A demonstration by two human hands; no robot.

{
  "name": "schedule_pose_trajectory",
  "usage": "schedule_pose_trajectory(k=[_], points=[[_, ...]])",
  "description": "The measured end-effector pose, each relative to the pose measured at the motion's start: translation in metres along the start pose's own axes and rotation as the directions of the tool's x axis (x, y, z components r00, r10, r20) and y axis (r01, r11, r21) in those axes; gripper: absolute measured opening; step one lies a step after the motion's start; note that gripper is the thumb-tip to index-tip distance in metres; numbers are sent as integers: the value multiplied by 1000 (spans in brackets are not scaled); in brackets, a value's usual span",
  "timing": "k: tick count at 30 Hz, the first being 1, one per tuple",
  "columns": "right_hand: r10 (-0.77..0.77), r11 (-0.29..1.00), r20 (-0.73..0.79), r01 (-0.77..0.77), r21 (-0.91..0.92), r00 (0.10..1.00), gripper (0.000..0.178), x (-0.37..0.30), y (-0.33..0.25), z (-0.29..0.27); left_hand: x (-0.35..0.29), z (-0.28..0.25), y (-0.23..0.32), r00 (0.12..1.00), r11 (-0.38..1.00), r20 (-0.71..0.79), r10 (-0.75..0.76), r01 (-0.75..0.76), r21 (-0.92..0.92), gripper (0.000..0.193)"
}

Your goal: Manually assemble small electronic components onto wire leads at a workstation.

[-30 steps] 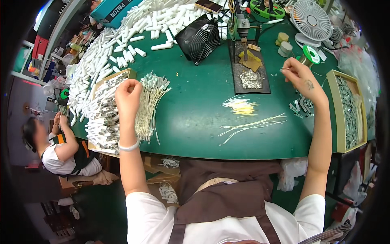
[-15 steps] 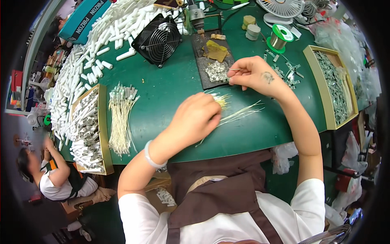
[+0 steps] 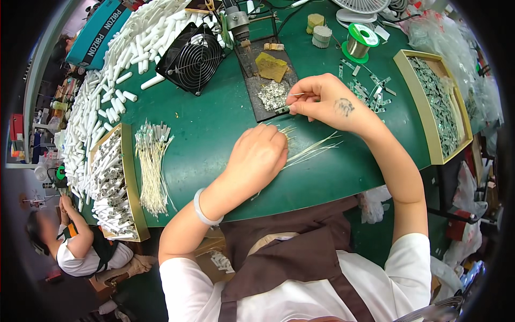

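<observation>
My right hand [image 3: 330,104] is closed in a pinch on a small green circuit board strip [image 3: 282,109], held at the near edge of a dark work plate [image 3: 264,114]. A thin pale wire [image 3: 296,95] also shows at its fingers. My left hand [image 3: 258,153] is curled closed over a bunch of thin yellowish wires [image 3: 289,130]; its fingertips are hidden underneath. More loose wires [image 3: 316,150] fan out to its right on the green table. On the plate sit a heap of silvery solder bits [image 3: 273,95] and a yellow sponge [image 3: 271,66], beside a mounted soldering iron [image 3: 238,24].
A black fan [image 3: 192,59] and piled white tubes [image 3: 112,96] stand left, with a box of tubes [image 3: 137,188] and a wire bundle [image 3: 154,172]. Rightward are a solder spool [image 3: 358,43], loose strips [image 3: 378,91] and a box of strips [image 3: 435,150]. Another person [image 3: 80,241] sits far left.
The view has shifted slightly. My right hand has lowered a little toward the plate's near edge, and the circuit board strip at its fingertips now shows clearly. My left hand stays over the wires.
</observation>
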State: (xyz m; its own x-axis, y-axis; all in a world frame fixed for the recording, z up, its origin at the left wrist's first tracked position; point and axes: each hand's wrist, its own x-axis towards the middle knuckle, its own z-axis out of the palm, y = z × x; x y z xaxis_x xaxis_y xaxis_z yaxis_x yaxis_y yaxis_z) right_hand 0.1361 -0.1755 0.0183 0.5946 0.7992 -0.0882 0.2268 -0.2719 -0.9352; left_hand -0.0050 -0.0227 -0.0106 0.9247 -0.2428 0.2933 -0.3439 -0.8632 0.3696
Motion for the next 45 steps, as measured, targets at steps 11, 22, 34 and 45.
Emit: schedule_pose_trajectory(k=[11,22,34,45], points=[[-10,998,77,15,-62,997,17,0,2,10,5,-20,-16,892,682,-51,-449,306,-664,10],[-69,994,99,60,86,993,18,5,7,19,6,-3,-21,905,813,-225,-360,187,-551,7],[-3,991,119,-13,134,993,19,4,3,20,7,-1,-16,795,493,-28,-605,348,-797,6],[6,992,96,-18,123,995,15,4,1,22,8,0,-18,768,367,26,-640,335,-868,6]])
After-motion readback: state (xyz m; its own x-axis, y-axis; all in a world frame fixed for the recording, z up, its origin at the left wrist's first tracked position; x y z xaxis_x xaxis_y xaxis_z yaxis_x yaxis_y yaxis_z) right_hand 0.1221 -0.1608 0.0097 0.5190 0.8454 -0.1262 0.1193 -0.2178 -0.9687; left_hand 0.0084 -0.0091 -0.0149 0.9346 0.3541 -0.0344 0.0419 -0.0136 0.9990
